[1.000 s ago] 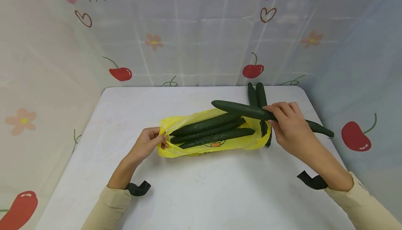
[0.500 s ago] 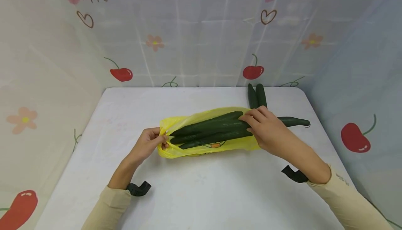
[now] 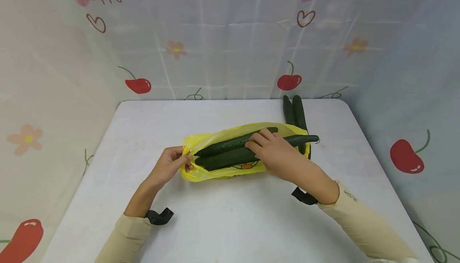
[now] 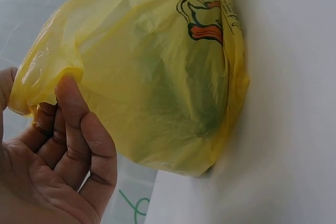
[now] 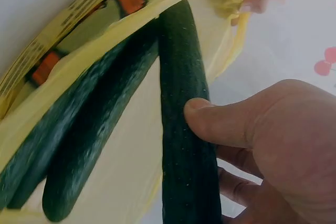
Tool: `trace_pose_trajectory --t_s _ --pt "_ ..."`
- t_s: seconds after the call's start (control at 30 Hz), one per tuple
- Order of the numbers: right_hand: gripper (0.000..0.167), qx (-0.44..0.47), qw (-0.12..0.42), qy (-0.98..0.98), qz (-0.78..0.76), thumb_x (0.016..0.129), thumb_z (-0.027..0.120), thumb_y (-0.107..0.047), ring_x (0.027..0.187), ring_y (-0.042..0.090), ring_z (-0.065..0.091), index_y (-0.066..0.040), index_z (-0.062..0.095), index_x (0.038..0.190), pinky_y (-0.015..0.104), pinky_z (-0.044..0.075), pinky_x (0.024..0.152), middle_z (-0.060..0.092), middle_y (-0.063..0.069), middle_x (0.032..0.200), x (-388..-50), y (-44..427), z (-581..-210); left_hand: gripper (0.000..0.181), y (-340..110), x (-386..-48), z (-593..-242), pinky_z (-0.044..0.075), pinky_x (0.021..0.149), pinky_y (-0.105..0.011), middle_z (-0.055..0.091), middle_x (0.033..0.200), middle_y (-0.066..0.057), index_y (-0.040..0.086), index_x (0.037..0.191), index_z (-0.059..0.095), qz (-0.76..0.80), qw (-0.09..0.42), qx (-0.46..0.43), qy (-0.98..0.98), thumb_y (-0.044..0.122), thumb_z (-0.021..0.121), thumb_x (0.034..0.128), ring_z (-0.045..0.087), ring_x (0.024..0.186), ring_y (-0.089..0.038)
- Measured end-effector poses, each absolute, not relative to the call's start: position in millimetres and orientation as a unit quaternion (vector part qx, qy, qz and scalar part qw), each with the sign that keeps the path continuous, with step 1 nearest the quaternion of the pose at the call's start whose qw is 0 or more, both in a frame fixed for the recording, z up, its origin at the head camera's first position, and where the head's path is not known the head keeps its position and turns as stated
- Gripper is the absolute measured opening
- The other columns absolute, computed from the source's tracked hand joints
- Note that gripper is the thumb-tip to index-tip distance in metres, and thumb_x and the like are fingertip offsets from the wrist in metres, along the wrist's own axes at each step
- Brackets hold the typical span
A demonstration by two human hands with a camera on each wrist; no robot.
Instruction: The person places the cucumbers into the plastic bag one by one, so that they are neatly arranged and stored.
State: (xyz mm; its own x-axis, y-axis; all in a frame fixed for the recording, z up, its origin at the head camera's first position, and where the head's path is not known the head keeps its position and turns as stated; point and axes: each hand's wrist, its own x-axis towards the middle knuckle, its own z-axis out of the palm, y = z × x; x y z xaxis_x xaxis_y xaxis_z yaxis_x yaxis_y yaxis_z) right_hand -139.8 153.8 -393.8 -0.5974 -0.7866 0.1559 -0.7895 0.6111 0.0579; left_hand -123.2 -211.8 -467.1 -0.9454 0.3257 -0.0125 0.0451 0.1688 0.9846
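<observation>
A yellow plastic bag (image 3: 237, 130) lies on its side with its opening spread, and several cucumbers (image 3: 226, 145) are inside it. At the bag's left end my left hand (image 3: 169, 163) pinches the plastic; the left wrist view shows the bag's edge (image 4: 68, 72) between its fingers. My right hand (image 3: 276, 153) grips one cucumber (image 3: 303, 139), whose far end reaches into the bag while its stem end sticks out to the right. In the right wrist view the thumb presses on that cucumber (image 5: 184, 103), beside other cucumbers (image 5: 100, 114).
Two more cucumbers (image 3: 299, 113) lie side by side behind the bag's right end, partly hidden by it. The white table (image 3: 223, 223) has a printed curtain (image 3: 223, 35) behind it and curtains at both sides.
My right hand has moved left with its cucumber, from above the bag's right end to within its opening. My left hand has stayed on the bag's left end.
</observation>
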Motion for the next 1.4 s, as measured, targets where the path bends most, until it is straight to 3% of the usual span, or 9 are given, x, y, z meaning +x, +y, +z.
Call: trace_pose_trajectory --t_s 0.23,0.47,0.83,1.07,1.4 --pt "0.041 0.455 0.062 -0.887 0.048 0.093 0.082 -0.004 0.117 0.025 0.058 -0.007 0.070 0.132 0.036 0.057 0.097 0.068 0.005 0.127 -148 135 -403 0.017 -212 -123 -469 0.060 0.065 -0.024 0.068 0.076 0.004 -0.011 0.100 0.065 0.635 0.109 0.126 0.754 0.003 0.056 0.1019 0.065 0.069 -0.009" --pt "0.035 0.448 -0.004 -0.885 0.126 0.098 0.078 -0.006 0.115 0.022 0.057 -0.008 0.071 0.131 0.034 0.056 0.097 0.068 0.004 0.127 -161 131 -421 0.018 -214 -121 -471 0.060 0.064 -0.025 0.068 0.075 0.003 -0.017 0.099 0.064 0.635 0.112 0.136 0.752 -0.001 0.055 0.1008 0.066 0.068 -0.008" --pt "0.033 0.420 -0.039 -0.889 0.179 0.101 0.073 -0.006 0.121 0.025 0.058 -0.009 0.070 0.134 0.041 0.055 0.103 0.068 0.005 0.130 -181 137 -449 0.023 -217 -121 -472 0.061 0.067 -0.025 0.068 0.077 0.005 -0.022 0.104 0.062 0.638 0.104 0.150 0.748 -0.001 0.054 0.1007 0.066 0.070 -0.008" --pt "0.030 0.370 -0.002 -0.915 0.160 0.100 0.079 -0.019 0.115 0.025 0.068 -0.015 0.072 0.128 0.047 0.055 0.101 0.071 0.004 0.126 -182 142 -461 0.023 -218 -122 -470 0.060 0.071 -0.024 0.068 0.078 0.006 -0.021 0.108 0.063 0.637 0.101 0.148 0.750 -0.001 0.054 0.1004 0.066 0.072 -0.008" --pt "0.026 0.379 0.056 -0.914 0.136 0.100 0.079 -0.017 0.103 0.022 0.067 -0.011 0.073 0.125 0.040 0.059 0.089 0.068 0.006 0.119 -183 137 -463 0.022 -218 -121 -468 0.060 0.074 -0.023 0.068 0.080 0.006 -0.020 0.106 0.063 0.634 0.093 0.125 0.758 0.000 0.055 0.1001 0.066 0.073 -0.008"
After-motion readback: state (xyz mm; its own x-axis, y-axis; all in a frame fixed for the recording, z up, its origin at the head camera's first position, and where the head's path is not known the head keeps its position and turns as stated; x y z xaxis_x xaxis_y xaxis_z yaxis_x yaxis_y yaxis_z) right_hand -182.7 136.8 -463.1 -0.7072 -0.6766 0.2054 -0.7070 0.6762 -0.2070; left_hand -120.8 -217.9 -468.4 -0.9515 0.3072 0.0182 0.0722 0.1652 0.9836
